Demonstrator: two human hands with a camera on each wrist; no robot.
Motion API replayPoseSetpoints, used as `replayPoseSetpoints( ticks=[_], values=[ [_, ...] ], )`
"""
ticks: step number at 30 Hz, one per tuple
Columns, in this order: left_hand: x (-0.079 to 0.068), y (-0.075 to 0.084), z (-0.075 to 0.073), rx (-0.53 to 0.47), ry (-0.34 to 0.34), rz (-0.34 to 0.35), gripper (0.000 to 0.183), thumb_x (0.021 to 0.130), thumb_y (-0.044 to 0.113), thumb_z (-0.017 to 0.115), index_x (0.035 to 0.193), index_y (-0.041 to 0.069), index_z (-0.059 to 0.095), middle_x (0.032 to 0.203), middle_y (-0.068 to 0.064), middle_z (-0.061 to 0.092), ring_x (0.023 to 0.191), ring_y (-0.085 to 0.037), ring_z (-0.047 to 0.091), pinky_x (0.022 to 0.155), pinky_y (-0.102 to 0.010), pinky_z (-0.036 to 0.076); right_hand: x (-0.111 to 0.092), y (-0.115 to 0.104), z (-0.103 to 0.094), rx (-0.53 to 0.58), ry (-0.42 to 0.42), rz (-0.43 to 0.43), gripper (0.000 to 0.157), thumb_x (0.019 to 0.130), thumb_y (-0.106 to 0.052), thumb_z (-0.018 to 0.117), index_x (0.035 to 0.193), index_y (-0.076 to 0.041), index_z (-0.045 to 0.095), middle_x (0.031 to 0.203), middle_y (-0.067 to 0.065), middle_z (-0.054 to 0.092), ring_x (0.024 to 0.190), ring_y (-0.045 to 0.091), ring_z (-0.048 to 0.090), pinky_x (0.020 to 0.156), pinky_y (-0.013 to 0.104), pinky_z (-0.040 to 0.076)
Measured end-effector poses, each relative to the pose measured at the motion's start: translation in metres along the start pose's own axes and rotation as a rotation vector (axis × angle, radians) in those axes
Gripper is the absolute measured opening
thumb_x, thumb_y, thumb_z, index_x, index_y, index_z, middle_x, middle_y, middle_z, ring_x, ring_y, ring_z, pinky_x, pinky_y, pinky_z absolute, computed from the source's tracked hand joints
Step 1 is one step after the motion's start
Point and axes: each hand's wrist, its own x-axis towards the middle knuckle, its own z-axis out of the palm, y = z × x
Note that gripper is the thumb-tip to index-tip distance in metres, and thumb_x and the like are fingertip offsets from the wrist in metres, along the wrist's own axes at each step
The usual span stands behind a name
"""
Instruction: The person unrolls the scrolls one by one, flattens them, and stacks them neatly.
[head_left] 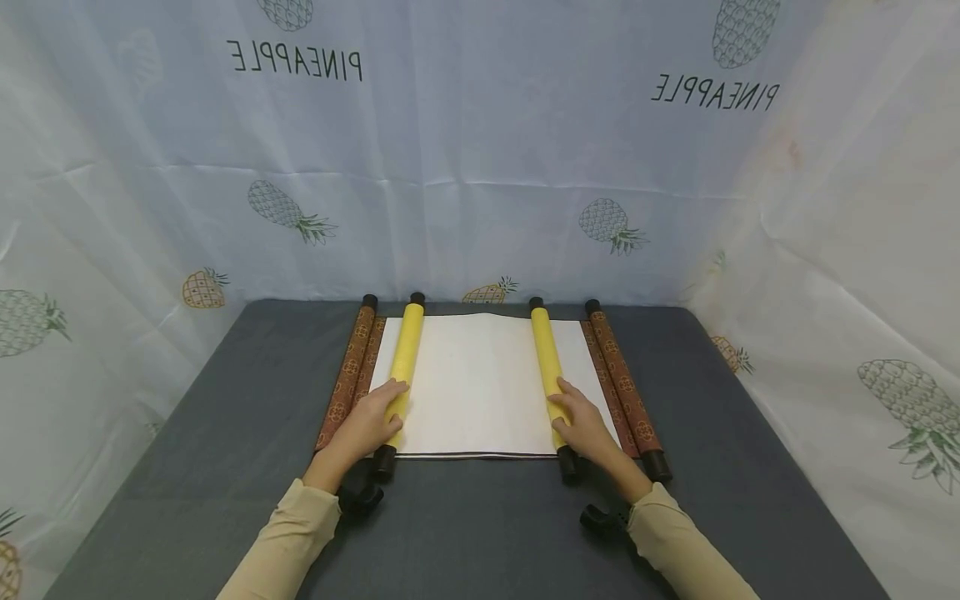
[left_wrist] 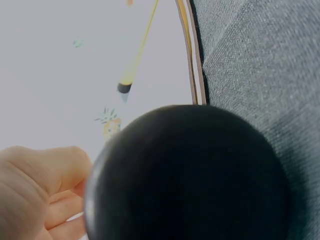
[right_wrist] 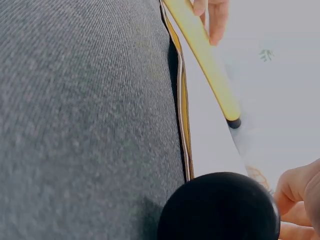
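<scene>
A scroll lies unrolled, its pale sheet (head_left: 480, 383) spread between two yellow rollers with black end caps. My left hand (head_left: 373, 418) grips the left yellow roller (head_left: 407, 342) near its front end, thumb on the inner side. On the other side, my right hand (head_left: 588, 423) holds the right yellow roller (head_left: 547, 346) the same way. Large and dark in the left wrist view is a black end cap (left_wrist: 190, 175), with part of the left hand (left_wrist: 40, 190) beside it. The right wrist view has another black end cap (right_wrist: 220, 210) next to the right hand (right_wrist: 300, 200).
Outside the yellow rollers lie a brown patterned roller (head_left: 348, 375) on the left and another brown roller (head_left: 622, 375) on the right, both black-capped. Everything rests on a grey cloth-covered table (head_left: 480, 533). A pineapple-print curtain (head_left: 480, 125) hangs behind and along both sides.
</scene>
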Motion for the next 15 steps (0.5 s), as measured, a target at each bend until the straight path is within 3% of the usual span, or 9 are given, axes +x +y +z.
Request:
replayPoseSetpoints(
  ticks=[8, 15],
  values=[
    [-0.001, 0.001, -0.009, 0.042, -0.047, -0.07, 0.044, 0.086, -0.001, 0.061, 0.129, -0.009, 0.055, 0.134, -0.029, 0.056, 0.128, -0.044, 0.052, 0.105, -0.052, 0.046, 0.0, 0.001, -0.005, -0.04, -0.011, 0.045, 0.031, 0.08, -0.001, 0.066, 0.109, 0.008, 0.063, 0.14, 0.033, 0.047, 0.129, 0.049, 0.048, 0.103, 0.056, 0.044],
    [-0.002, -0.001, -0.017, 0.063, -0.064, -0.087, 0.046, 0.087, 0.005, 0.065, 0.129, -0.011, 0.053, 0.131, -0.029, 0.057, 0.121, -0.043, 0.056, 0.099, -0.051, 0.049, 0.0, -0.001, -0.009, -0.051, -0.077, 0.125, 0.043, 0.077, -0.004, 0.074, 0.114, 0.007, 0.057, 0.145, 0.033, 0.041, 0.133, 0.049, 0.043, 0.105, 0.054, 0.043]
  ],
)
